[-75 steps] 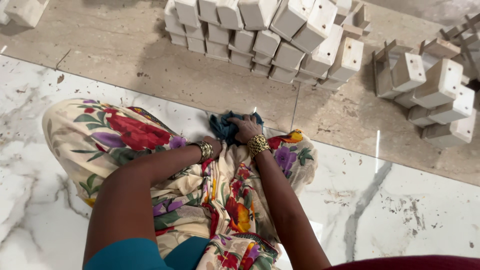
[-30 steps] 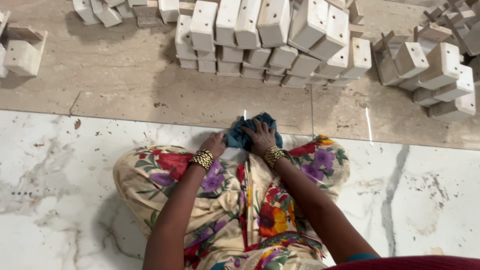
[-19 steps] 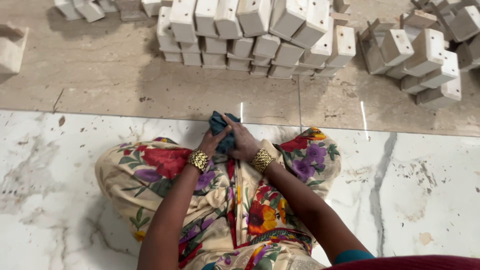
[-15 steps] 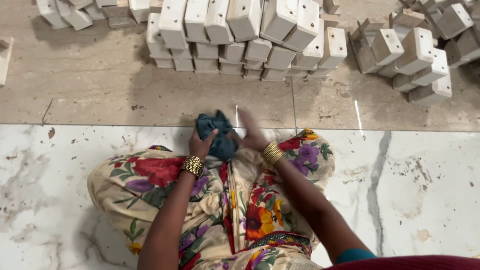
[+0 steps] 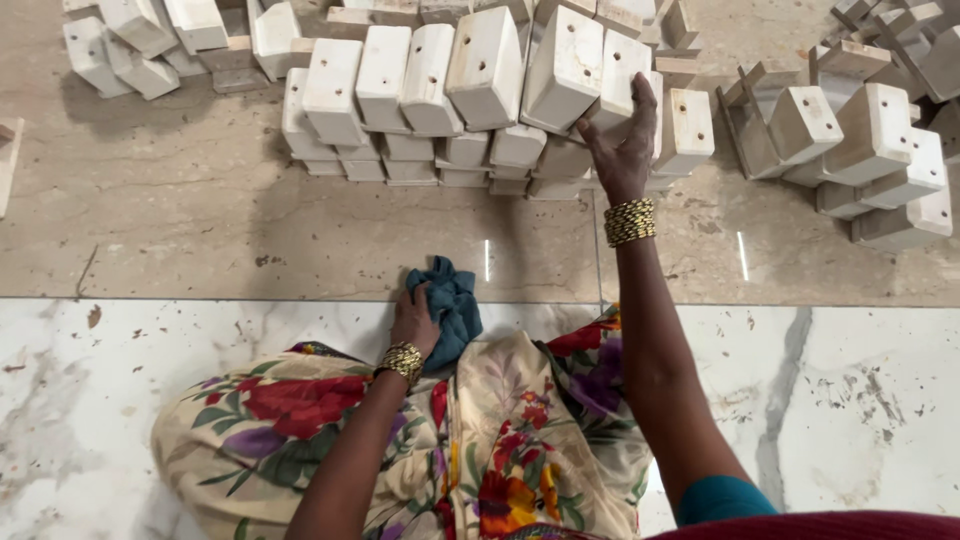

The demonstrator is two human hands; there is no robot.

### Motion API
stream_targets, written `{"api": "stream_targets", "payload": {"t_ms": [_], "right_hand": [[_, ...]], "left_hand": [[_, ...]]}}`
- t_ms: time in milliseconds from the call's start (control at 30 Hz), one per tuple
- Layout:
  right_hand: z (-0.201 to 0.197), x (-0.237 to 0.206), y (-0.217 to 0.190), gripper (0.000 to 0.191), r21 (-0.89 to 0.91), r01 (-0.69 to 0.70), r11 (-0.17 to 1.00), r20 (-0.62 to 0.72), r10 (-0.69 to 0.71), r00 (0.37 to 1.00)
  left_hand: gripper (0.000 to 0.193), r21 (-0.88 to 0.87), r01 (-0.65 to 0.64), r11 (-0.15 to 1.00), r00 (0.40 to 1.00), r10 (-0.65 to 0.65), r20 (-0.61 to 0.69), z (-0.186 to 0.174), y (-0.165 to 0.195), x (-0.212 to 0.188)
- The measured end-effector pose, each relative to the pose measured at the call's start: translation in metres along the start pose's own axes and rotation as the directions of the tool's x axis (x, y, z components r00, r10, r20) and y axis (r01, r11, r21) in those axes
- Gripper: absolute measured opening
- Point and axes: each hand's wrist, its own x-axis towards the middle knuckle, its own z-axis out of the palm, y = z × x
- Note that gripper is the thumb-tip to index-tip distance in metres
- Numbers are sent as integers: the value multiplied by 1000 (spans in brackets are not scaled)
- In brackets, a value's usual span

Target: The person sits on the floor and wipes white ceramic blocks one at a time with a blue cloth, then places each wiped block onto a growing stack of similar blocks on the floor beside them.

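Head view: left hand (image 5: 415,322) clamps a blue cloth (image 5: 450,305); right hand (image 5: 622,140), fingers apart, touches a stacked wooden block (image 5: 618,75).

Before us the block stack (image 5: 470,90) stands on the floor (image 5: 200,220); more blocks (image 5: 860,150) lie right, the cloth (image 5: 450,305) between stack and our lap.

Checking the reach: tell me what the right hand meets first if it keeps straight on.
The right hand already appears to touch a pale wooden block in the stacked row; that block comes first, though exact contact is unclear.
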Motion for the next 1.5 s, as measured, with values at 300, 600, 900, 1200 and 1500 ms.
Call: {"api": "stream_targets", "payload": {"t_ms": [300, 600, 900, 1200, 1500], "right_hand": [[-7, -20, 8, 77, 639, -244, 729, -334, 549, 767], [-75, 11, 99, 71, -206, 102, 973, -336, -168, 927], [-83, -13, 126, 71, -148, 39, 988, -312, -84, 946], [-36, -11, 54, 86, -628, -33, 778, -278, -185, 943], [88, -2, -33, 80, 91, 67, 994, -166, -52, 985]], "left_hand": [[70, -83, -22, 996, 997, 15, -81, 17, -25, -4], [71, -73, -3, 997, 999, -1, -55, 21, -32, -7], [71, -38, -45, 998, 992, 40, -122, 24, -38, -7], [75, -43, 3, 999, 993, -8, -116, 22, -28, -8], [76, -41, -64, 997, 986, 57, -155, 19, -30, -3]]}}
